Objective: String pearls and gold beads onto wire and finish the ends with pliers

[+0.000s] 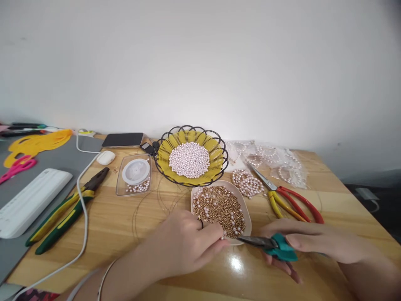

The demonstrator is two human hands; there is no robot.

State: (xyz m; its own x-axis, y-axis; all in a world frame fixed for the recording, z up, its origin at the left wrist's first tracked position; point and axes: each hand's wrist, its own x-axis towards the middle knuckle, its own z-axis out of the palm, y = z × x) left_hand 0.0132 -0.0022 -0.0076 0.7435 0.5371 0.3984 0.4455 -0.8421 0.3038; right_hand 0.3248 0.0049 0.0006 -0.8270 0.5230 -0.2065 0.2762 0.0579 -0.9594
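Note:
My left hand point(188, 244) rests on the wooden table point(119, 221) with its fingers pinched together at the near rim of a pink dish point(247, 209) full of small gold beads. What the fingertips hold is too small to make out. My right hand point(316, 246) grips teal-handled pliers point(271, 243), whose dark jaws point left toward the left fingertips. Thin wire loops lie on the table near the dish. Behind it stands a yellow wire basket point(216, 146) of white pearls.
Red-and-yellow scissors point(288, 200) and pearl strands in plastic bags point(269, 161) lie at right. Green-yellow pliers point(65, 211), a white cable point(82, 209), a clear box with a thread spool point(134, 173), an earbud case point(105, 157), a phone point(123, 139) and a white keyboard point(31, 200) sit at left.

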